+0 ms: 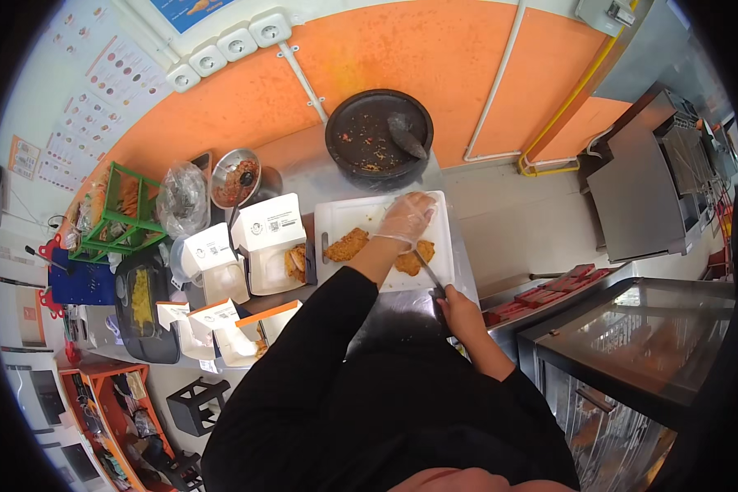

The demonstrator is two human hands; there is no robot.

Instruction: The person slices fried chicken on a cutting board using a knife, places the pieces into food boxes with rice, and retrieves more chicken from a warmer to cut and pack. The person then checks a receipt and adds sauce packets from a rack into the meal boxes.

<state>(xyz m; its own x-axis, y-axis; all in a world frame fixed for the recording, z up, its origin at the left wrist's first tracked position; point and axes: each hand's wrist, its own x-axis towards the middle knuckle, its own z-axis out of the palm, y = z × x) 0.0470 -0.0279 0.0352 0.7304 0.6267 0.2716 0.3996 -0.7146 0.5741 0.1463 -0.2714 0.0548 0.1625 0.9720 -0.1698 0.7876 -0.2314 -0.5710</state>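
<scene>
A white cutting board (348, 215) on the steel table carries two breaded fried chicken pieces, a left piece (348, 244) and a right piece (414, 261). My right hand (461, 313), bare, is closed round the dark handle of a knife (428, 272). The blade slants across the right chicken piece. My left hand (414, 215), in a clear plastic glove, is over the board just beyond that piece, its fingers curled. Whatever they hold, if anything, is hidden.
Left of the board stand open cardboard boxes (272, 225), some with food inside. A stone mortar (369, 164) with a pestle (406, 135) sits behind the board. Further left are a metal bowl (236, 176), a green rack (123, 209) and a black tray (143, 328). A glass-topped cabinet (631, 328) stands right.
</scene>
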